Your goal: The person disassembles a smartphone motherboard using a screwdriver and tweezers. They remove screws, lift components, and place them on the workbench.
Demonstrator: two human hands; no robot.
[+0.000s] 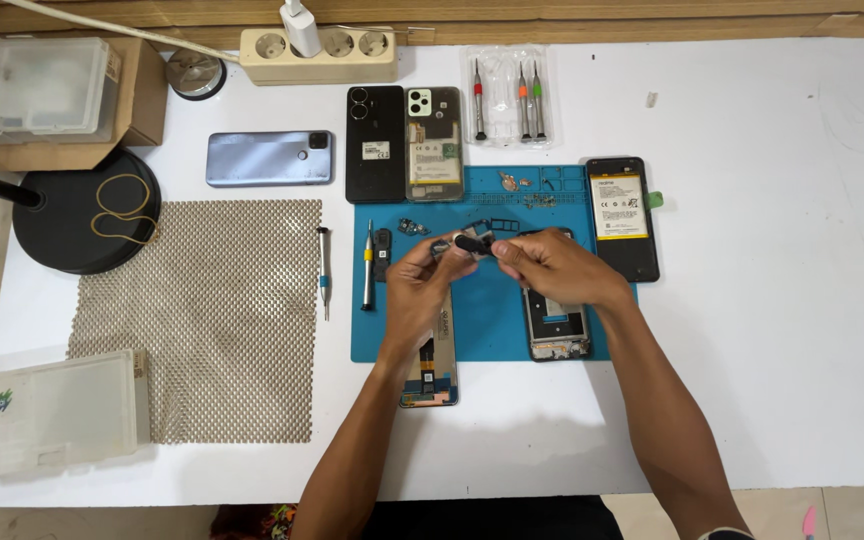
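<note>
Above the far part of the blue mat (492,330), the left hand (422,285) and the right hand (552,265) meet, and both pinch one small black part (470,243) between fingertips. I think the grip should stay light and low over the mat, so that a slipping piece lands there. The phone frame (557,335) lies just under the right wrist, the screwdriver (368,265) to the left.

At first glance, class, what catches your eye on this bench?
Both hands, left and right, meet over the blue mat, pinching a small black part. Opened phones lie at the mat's top edge, and a mesh pad covers the table's left.
</note>
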